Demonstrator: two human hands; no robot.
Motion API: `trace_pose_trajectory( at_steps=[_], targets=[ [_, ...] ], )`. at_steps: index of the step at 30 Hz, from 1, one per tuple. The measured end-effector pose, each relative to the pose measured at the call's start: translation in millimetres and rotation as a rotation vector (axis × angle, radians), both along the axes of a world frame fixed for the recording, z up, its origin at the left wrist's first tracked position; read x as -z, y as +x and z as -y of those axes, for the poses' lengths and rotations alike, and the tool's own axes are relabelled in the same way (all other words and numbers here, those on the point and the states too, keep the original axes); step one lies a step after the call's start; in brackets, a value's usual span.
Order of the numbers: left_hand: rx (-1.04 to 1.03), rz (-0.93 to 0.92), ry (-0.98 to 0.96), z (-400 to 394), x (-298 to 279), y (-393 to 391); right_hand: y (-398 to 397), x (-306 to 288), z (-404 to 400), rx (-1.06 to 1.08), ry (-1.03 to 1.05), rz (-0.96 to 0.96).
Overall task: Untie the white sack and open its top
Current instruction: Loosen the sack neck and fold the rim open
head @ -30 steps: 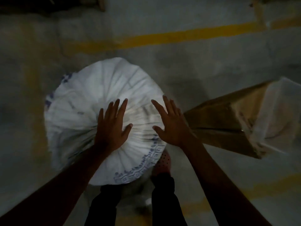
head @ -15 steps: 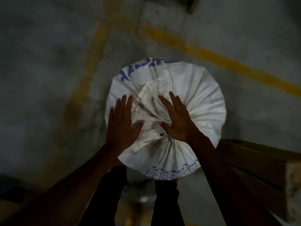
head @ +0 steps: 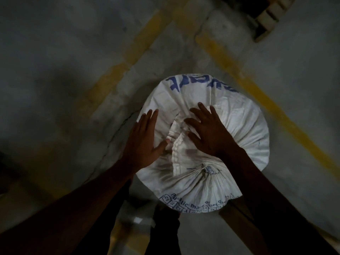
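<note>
A full white sack (head: 244,133) with blue print stands upright on the floor, seen from above. Its top is gathered and tied at a knot (head: 205,168) near its front, and a folded flap of its mouth (head: 177,144) lies flat across the top. My left hand (head: 142,142) rests flat on the sack's left side, fingers apart, thumb touching the flap. My right hand (head: 207,133) lies spread on the middle of the top, fingertips on the flap. Neither hand grips anything.
The floor is grey concrete with yellow painted lines (head: 272,105). A wooden pallet corner (head: 265,17) shows at the top right. A brown board or box edge (head: 237,218) lies behind my right forearm. My dark-trousered legs (head: 163,232) stand just below the sack.
The view has swung, so the sack now sits right of centre. My hands have slid apart on the sack's top, the left to the left edge, the right further up over the flap.
</note>
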State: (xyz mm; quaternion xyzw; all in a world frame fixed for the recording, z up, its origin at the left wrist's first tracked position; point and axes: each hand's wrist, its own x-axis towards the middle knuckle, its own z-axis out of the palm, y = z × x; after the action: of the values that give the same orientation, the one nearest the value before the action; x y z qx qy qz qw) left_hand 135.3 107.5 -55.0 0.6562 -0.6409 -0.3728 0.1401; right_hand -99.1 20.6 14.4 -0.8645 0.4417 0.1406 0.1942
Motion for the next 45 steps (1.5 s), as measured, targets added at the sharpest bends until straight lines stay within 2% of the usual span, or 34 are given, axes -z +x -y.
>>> trace_pose_trajectory(
  at_steps=[8,20,29,35,39,42,45],
  targets=[
    [-0.008,-0.006,-0.009,4,-1,14,12,10,16,-0.375,0.041,-0.032],
    [0.081,0.011,-0.005,1,-8,0,-7,-9,-11,-0.478,-0.045,0.044],
    [0.256,0.151,-0.131,0,-11,-37,-64,-26,-47,-0.343,-0.041,-0.092],
    [0.353,0.171,-0.185,3,-14,-69,-111,-23,-74,-0.181,0.073,-0.122],
    [0.430,0.293,-0.279,3,-18,-86,-124,-19,-88,-0.071,0.180,-0.111],
    [0.511,0.375,-0.328,5,-19,-94,-128,-12,-94,-0.025,0.146,-0.147],
    [0.628,0.341,-0.374,3,-14,-100,-135,-8,-97,-0.006,0.114,-0.182]
  ],
)
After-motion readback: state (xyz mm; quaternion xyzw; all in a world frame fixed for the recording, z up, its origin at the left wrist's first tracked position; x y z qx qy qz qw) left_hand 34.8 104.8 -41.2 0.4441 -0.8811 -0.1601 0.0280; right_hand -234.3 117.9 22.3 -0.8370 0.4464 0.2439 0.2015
